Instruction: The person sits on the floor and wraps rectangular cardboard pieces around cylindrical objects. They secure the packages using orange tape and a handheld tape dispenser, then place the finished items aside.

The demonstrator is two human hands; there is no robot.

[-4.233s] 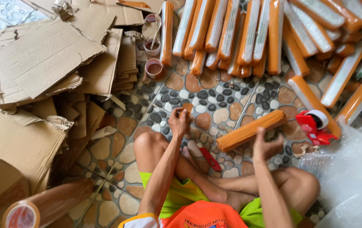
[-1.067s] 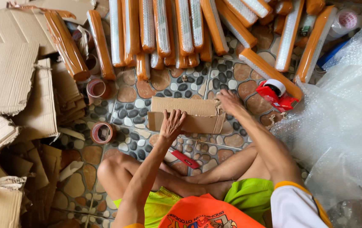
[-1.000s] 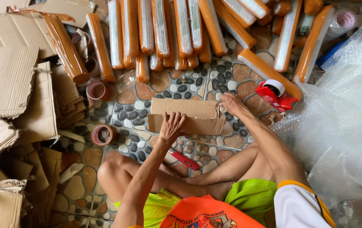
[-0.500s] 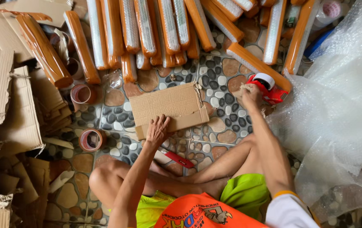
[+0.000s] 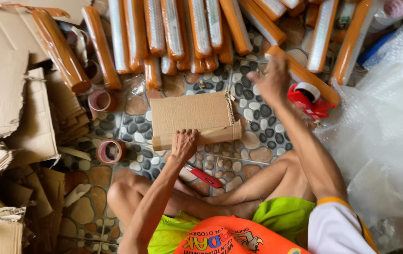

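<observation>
Head view: the left hand (image 5: 184,143) lies flat, fingers spread, on the near folded edge of a cardboard piece (image 5: 192,117) resting on the pebble-pattern floor (image 5: 248,113) in front of the crossed legs; it presses the piece and grips nothing. The right hand (image 5: 273,81) is raised beyond the cardboard's far right corner, fingers loosely curled and blurred, just beside a red tape dispenser (image 5: 310,99) and an orange wrapped tube (image 5: 305,77); whether it holds anything cannot be determined. A red cutter (image 5: 204,175) lies near the left wrist, tape rolls (image 5: 109,151) sit to the left, and bubble wrap (image 5: 380,122) fills the right side.
</observation>
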